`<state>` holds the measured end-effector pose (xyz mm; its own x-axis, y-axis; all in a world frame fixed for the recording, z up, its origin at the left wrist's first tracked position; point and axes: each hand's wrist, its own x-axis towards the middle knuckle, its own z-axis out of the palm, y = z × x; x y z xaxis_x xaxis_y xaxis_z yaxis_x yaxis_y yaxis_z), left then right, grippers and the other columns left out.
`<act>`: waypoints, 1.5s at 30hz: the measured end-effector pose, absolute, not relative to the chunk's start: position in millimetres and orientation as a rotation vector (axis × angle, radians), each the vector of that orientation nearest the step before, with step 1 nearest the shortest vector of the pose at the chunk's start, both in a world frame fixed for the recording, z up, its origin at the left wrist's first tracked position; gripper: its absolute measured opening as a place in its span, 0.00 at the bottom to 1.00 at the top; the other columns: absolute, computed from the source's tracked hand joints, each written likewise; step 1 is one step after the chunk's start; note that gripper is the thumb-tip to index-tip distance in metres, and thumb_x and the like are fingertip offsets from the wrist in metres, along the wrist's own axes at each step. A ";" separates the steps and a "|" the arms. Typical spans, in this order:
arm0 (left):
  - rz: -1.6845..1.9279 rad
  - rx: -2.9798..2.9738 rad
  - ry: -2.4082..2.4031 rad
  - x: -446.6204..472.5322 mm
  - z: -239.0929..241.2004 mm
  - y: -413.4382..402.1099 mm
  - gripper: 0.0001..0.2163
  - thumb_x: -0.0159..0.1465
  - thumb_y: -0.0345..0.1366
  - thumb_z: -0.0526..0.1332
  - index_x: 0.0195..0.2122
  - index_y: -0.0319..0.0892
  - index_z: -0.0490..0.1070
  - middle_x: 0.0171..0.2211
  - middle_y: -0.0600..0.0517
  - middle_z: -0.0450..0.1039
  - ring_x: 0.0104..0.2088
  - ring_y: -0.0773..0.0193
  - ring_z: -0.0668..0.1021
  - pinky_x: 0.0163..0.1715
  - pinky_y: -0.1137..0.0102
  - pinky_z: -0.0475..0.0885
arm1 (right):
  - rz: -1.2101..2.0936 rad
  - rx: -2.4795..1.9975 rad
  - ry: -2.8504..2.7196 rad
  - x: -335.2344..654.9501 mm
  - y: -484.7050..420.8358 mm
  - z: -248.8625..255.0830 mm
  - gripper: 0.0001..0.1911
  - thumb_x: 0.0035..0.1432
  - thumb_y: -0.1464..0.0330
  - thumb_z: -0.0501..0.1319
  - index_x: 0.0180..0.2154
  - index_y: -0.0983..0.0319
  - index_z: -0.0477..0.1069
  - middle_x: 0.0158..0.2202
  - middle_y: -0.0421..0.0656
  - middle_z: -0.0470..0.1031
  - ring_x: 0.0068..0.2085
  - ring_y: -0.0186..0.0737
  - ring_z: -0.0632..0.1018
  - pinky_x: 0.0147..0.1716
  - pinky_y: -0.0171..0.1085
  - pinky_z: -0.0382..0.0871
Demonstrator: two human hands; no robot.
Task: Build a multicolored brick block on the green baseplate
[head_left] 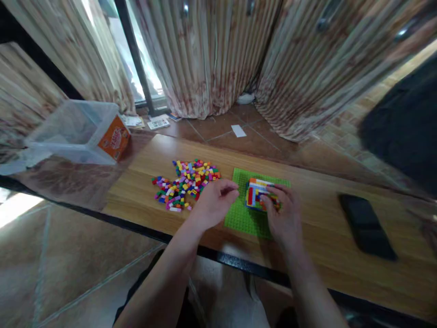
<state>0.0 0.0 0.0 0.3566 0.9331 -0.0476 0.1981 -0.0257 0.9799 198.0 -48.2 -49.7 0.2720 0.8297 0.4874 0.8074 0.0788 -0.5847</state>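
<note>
A green studded baseplate (244,221) lies on the wooden table (317,200) in front of me. On it sits a low block built from toy bricks (253,192), with orange, white, red, blue and yellow pieces showing. My right hand (287,216) grips this block from the right, thumb in front and fingers behind, hiding its right part. Over the plate's left edge, my left hand (216,202) is closed in a pinch. Whatever its fingertips hold, if anything, cannot be made out. Left of that hand spreads a pile of loose, many-coloured toy bricks (184,182).
A black phone (367,225) lies on the table to the right. At the far left stands a clear plastic bin (75,132) with an orange label. Papers (159,123) lie on the floor behind the table, below long curtains (211,59). A dark shape (406,123) is at the right edge.
</note>
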 end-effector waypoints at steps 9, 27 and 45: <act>0.857 1.485 1.082 -2.2 -1.7 2.3 0.04 0.60 0.30 0.61 0.34 0.39 0.75 0.30 0.51 0.77 0.32 0.65 0.77 0.34 0.70 0.70 | 0.098 -1.700 -1.429 191.6 -50.3 -53.3 0.17 0.62 0.59 0.60 0.45 0.63 0.77 0.52 0.54 0.72 0.54 0.50 0.72 0.57 0.54 0.65; 1.561 0.850 1.174 -49.0 22.7 18.7 0.09 0.55 0.37 0.68 0.34 0.38 0.77 0.26 0.54 0.76 0.24 0.72 0.75 0.28 0.77 0.70 | -0.116 -1.380 -1.487 144.1 -63.9 -22.2 0.08 0.64 0.71 0.59 0.42 0.62 0.76 0.39 0.46 0.79 0.43 0.41 0.79 0.47 0.43 0.72; 1.576 0.542 1.012 -75.1 29.3 16.9 0.06 0.56 0.32 0.66 0.34 0.37 0.75 0.26 0.55 0.74 0.22 0.76 0.72 0.25 0.79 0.67 | 0.114 -1.644 -1.845 89.7 -37.7 -58.4 0.13 0.65 0.68 0.55 0.45 0.63 0.76 0.42 0.50 0.77 0.43 0.46 0.74 0.44 0.45 0.70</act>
<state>-75.1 16.9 29.3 -0.2642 0.9486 -0.1743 -0.5530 -0.0009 0.8332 89.7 -37.7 -58.4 0.0030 0.9132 0.4075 0.8564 0.2081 -0.4726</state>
